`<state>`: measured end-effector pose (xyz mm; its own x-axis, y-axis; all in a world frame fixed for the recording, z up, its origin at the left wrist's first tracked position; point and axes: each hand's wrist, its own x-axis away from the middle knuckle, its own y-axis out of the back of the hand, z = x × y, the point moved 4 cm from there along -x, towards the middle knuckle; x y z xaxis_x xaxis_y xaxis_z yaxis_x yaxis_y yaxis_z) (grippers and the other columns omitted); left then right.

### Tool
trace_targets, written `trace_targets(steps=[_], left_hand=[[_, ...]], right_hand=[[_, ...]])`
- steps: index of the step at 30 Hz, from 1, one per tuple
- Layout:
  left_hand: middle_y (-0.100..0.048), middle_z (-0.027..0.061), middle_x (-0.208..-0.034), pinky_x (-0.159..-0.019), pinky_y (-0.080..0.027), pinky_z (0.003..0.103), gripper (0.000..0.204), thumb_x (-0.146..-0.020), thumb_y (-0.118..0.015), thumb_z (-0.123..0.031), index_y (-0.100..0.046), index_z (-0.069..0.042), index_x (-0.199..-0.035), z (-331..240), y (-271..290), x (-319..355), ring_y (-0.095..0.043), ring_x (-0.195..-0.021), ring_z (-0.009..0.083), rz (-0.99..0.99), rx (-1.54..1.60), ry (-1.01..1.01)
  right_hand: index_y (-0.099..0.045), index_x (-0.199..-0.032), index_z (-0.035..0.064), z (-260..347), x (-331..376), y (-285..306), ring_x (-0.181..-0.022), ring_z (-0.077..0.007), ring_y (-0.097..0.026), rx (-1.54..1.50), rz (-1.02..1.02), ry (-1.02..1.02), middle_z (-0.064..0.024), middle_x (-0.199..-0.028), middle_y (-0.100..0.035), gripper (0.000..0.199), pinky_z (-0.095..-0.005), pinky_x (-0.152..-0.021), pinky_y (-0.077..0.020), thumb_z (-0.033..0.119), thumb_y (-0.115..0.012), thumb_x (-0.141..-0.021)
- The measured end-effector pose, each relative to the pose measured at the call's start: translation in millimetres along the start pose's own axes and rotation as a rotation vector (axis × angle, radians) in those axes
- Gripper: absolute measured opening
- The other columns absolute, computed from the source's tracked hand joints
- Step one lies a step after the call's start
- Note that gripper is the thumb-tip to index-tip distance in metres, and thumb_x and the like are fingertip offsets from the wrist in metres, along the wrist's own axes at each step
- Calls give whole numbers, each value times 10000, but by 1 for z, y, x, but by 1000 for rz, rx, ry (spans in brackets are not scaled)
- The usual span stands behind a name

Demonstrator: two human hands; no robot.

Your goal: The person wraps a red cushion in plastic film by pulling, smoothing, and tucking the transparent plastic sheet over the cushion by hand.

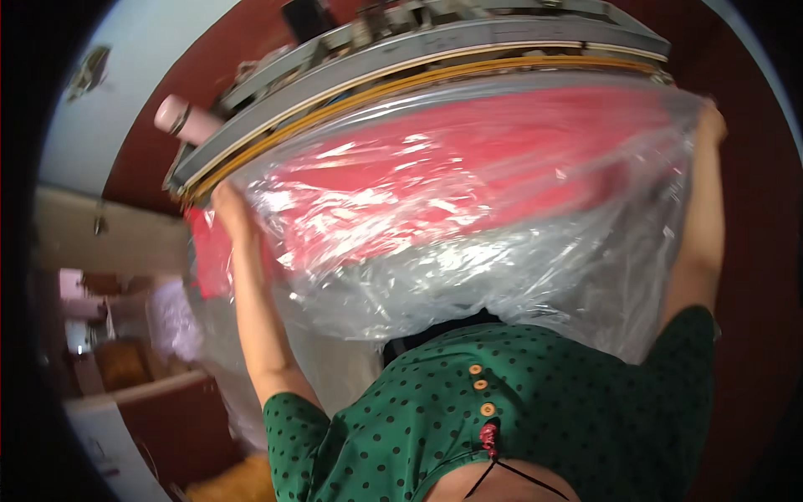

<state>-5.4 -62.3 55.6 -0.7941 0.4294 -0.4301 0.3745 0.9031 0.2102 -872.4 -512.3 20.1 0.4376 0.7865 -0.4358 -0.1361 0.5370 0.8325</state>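
A wide, shiny clear plastic sheet (502, 268) stretches between my two hands and hangs down toward my body. Through it, or lying against it, shows a broad red layer (535, 142); whether this is film or cloth I cannot tell. My left hand (227, 205) is closed on the sheet's left side, close to the near left end of a long metal frame (502, 35). At the far right, my right hand (711, 125) grips the sheet's other upper corner near the frame's right end. Both arms are spread wide, and the fingers are partly hidden.
Along the frame's near side runs an orange-yellow bar (368, 94). A pink bottle (186, 120) leans out at its left end, and various items sit on top. On the left are a dark red and white panel (171, 431) and crumpled translucent plastic (174, 322).
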Motion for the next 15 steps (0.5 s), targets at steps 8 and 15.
trace_targets(steps=[8, 15], left_hand=[[-596, 178, -759, -672, -406, 364, 316, -823, -436, -226, -545, 69, -792, 101, 12, -70, -539, -699, 280, -147, -308, -26], [-481, -14, -663, -544, -346, 216, 187, -829, -527, -181, -499, -37, -712, 97, -5, -72, -394, -582, 77, -130, -10, -45]], right_hand=[[-600, -844, 19, 108, 60, -36, -693, -246, -588, -772, -155, 245, -133, -732, -618, 311, -336, -655, -446, 323, -598, -778], [-604, -786, 29, 103, 56, -49, -700, -215, -599, -817, -184, 33, -101, -738, -633, 331, -313, -674, -458, 342, -667, -698]])
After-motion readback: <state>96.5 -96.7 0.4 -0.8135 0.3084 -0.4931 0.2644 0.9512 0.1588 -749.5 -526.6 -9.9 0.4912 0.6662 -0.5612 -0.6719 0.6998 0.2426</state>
